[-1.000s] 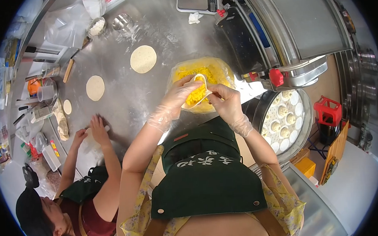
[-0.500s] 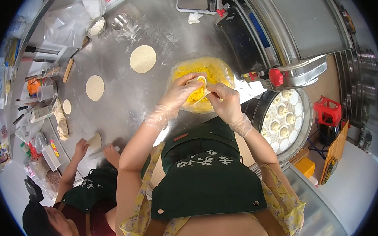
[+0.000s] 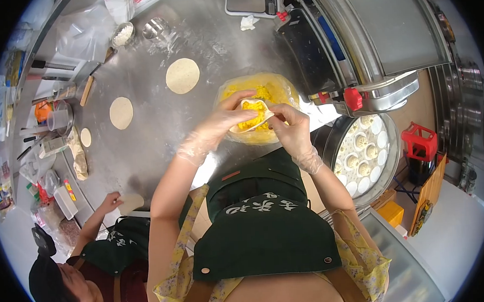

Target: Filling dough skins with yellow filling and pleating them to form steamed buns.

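A round dough wrapper with yellow filling is cupped between my two hands, its pale rim partly gathered into folds on the right. My left hand, in a clear plastic glove, curls round its left side with the thumb on the filling. The gloved fingers of my right hand pinch the rim at the right. Right below the wrapper lies a clear-lined bowl of crumbly yellow filling. Two flat dough rounds, one larger and one smaller, rest on the metal table to the left.
On the right stands a steamer tray of pleated buns and white paper rounds. A dough-rolling machine rises behind it, beside a scale. At lower left a co-worker's hand holds a dough sheet.
My left hand has tilted the wrapper open so more filling shows, and my right fingers have shifted along the rim. The co-worker's dough sheet has swung rightward and down; their other hand is no longer visible.
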`<state>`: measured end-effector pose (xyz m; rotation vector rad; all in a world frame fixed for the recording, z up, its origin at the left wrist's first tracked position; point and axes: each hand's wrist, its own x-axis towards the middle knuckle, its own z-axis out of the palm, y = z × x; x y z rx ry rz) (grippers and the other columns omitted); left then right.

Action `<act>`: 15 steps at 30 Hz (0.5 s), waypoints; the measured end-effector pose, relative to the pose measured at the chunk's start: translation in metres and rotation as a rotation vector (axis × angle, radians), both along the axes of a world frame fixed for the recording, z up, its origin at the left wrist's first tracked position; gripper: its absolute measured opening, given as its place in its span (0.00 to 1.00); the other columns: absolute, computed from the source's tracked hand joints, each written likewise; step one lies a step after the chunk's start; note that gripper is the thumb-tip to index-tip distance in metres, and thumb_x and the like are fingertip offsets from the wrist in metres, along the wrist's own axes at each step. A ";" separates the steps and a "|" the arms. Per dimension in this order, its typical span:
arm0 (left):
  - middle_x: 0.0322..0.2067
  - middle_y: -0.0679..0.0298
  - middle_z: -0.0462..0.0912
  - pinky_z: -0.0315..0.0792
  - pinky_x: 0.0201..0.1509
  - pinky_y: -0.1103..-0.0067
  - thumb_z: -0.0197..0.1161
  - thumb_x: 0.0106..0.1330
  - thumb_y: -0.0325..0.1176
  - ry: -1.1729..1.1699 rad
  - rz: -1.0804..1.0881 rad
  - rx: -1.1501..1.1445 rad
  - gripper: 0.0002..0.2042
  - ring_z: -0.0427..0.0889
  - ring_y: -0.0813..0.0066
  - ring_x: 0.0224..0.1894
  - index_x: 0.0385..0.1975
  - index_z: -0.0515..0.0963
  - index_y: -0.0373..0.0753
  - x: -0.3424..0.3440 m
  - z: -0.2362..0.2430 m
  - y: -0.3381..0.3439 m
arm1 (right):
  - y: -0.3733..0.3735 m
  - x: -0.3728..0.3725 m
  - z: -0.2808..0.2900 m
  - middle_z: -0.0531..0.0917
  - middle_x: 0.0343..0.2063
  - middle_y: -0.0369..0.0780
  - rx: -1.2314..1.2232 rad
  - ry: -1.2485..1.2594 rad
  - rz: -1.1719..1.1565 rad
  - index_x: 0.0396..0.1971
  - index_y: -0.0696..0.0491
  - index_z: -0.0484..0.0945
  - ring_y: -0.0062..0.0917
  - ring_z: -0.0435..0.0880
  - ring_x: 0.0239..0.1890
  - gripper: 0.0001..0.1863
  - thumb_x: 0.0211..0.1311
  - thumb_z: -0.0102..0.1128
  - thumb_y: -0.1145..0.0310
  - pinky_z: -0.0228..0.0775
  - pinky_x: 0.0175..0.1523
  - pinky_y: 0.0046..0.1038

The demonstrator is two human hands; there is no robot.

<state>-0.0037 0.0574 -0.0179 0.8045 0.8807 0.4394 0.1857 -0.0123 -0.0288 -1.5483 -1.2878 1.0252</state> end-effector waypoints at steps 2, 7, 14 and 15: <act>0.60 0.58 0.71 0.69 0.64 0.76 0.63 0.63 0.27 -0.175 0.082 -0.140 0.29 0.72 0.71 0.61 0.65 0.64 0.34 -0.009 0.001 -0.002 | -0.003 0.000 -0.009 0.84 0.26 0.38 -0.043 0.045 -0.032 0.38 0.60 0.82 0.17 0.82 0.29 0.08 0.56 0.63 0.80 0.75 0.37 0.21; 0.59 0.59 0.72 0.69 0.65 0.69 0.62 0.62 0.22 -0.172 0.254 -0.039 0.29 0.72 0.68 0.62 0.66 0.63 0.35 0.000 -0.012 -0.019 | -0.007 -0.008 -0.010 0.84 0.26 0.37 -0.104 0.128 -0.074 0.37 0.60 0.82 0.16 0.82 0.29 0.08 0.57 0.63 0.80 0.74 0.36 0.20; 0.56 0.63 0.74 0.73 0.60 0.74 0.61 0.63 0.19 -0.304 0.418 -0.175 0.28 0.76 0.73 0.56 0.65 0.65 0.42 0.017 -0.008 -0.035 | -0.014 -0.015 -0.002 0.84 0.27 0.38 0.020 0.015 -0.036 0.39 0.61 0.81 0.17 0.82 0.29 0.09 0.57 0.63 0.81 0.75 0.37 0.20; 0.56 0.63 0.74 0.73 0.60 0.74 0.61 0.63 0.19 -0.305 0.420 -0.174 0.28 0.76 0.73 0.56 0.65 0.65 0.42 0.017 -0.012 -0.037 | -0.014 -0.015 0.000 0.84 0.28 0.38 0.067 -0.035 -0.015 0.40 0.62 0.80 0.16 0.82 0.29 0.10 0.57 0.62 0.82 0.75 0.38 0.19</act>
